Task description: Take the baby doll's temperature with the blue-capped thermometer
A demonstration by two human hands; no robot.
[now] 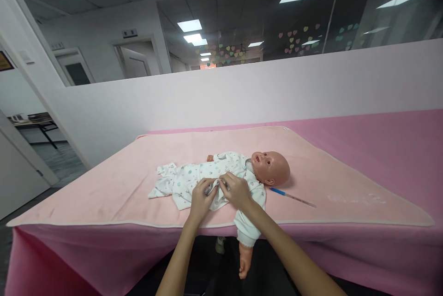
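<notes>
Doll: the doll (pixel 272 167) lies on its back across the counter in front of you, its head toward your right and its legs toward your left.
Garment: the white printed garment (pixel 194 174) covers the doll's body and both upper arms; its front is bunched at the belly, and its hem spreads out on your side of the doll.
Your left hand: your left hand (pixel 202 197) is at the doll's belly, thumb and fingers drawn close together on a fold of the garment.
Your right hand: your right hand (pixel 238 191) is beside the left one, nearer the doll's chest, its fingertips narrowed on the same bunched cloth.
Near arm: the doll's near arm (pixel 245 257) hangs over the edge toward you, sleeved above and bare at the forearm, just beside your right wrist.
Far arm: the doll's small far hand (pixel 210 158) shows on the other side of its body from you.
Stick: a slim, blue-ended stick (pixel 294 197) lies near the doll's head, on your side of it, pointing away to your right.
Blanket: the peach blanket (pixel 332 167) is under the doll and reaches well past its head and feet.
Counter: the pink-covered counter (pixel 391 148) carries the blanket and extends to the right of the doll.
Wall: the white wall (pixel 242 91) stands behind the doll, with glass above it.
</notes>
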